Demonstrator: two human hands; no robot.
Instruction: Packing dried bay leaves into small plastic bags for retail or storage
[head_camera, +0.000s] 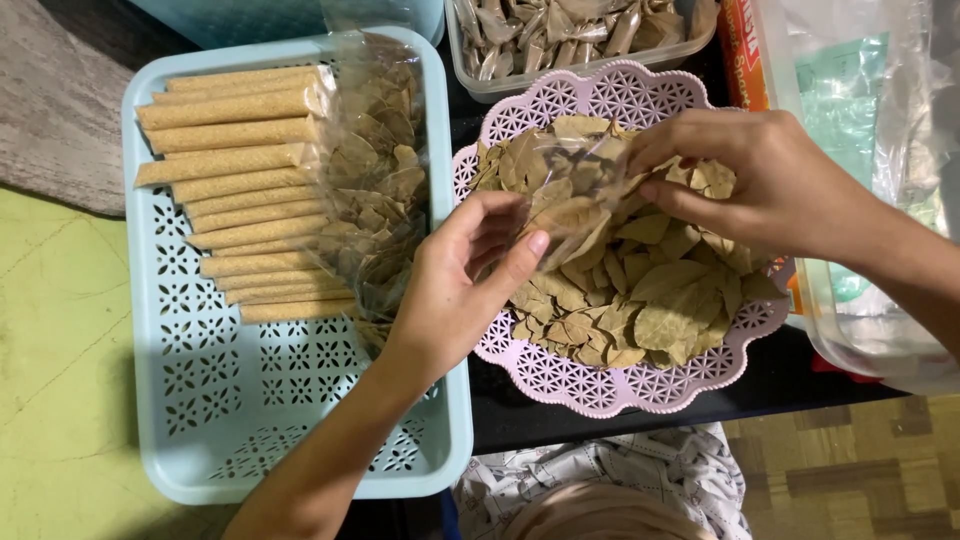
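My left hand (462, 275) pinches the lower edge of a small clear plastic bag (562, 185) part-filled with dried bay leaves. My right hand (760, 175) grips the bag's upper edge, fingers pushing leaves at its mouth. Both hands hover over a pink lattice basket (600, 385) heaped with loose dried leaves (660, 290).
A light blue perforated tray (250, 420) on the left holds several long packets of tan grains (235, 135) and clear bags of dried leaves (375, 180). A clear tub of packed pieces (560, 35) stands behind, and plastic containers (860, 200) at right. Patterned cloth (600, 470) lies below.
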